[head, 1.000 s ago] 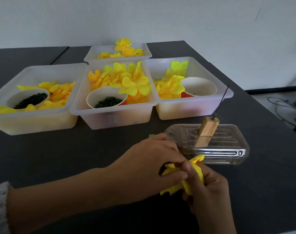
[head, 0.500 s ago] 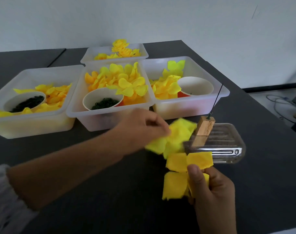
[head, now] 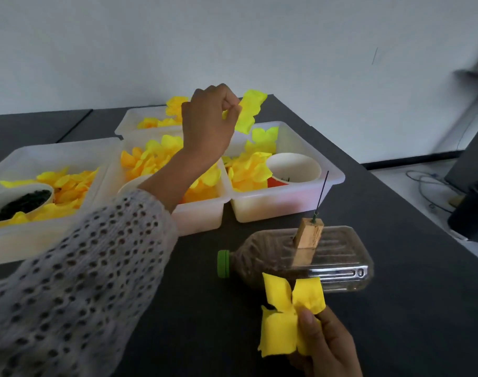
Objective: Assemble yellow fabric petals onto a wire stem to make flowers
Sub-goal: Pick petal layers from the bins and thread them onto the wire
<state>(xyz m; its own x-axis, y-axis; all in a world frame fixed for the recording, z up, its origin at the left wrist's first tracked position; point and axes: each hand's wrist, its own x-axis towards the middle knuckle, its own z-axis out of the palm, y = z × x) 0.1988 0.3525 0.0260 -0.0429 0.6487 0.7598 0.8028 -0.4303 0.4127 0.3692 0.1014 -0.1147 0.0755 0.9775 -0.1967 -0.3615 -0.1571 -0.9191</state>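
The right hand's grip (head: 318,342) pinches a yellow petal cluster (head: 288,319) just in front of the bottle, its upright wire stem (head: 321,195) beyond, while the left hand (head: 209,123) pinches another petal (head: 250,110) far behind, above the bins.

A dark table (head: 395,281) carries four bins (head: 287,202) from 9 to 12 o'clock and a bottle (head: 338,257) at 4 o'clock.

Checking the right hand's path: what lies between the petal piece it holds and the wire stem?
In the head view, the clear bottle with its wooden block lies between the petal piece in the right hand and the wire stem.
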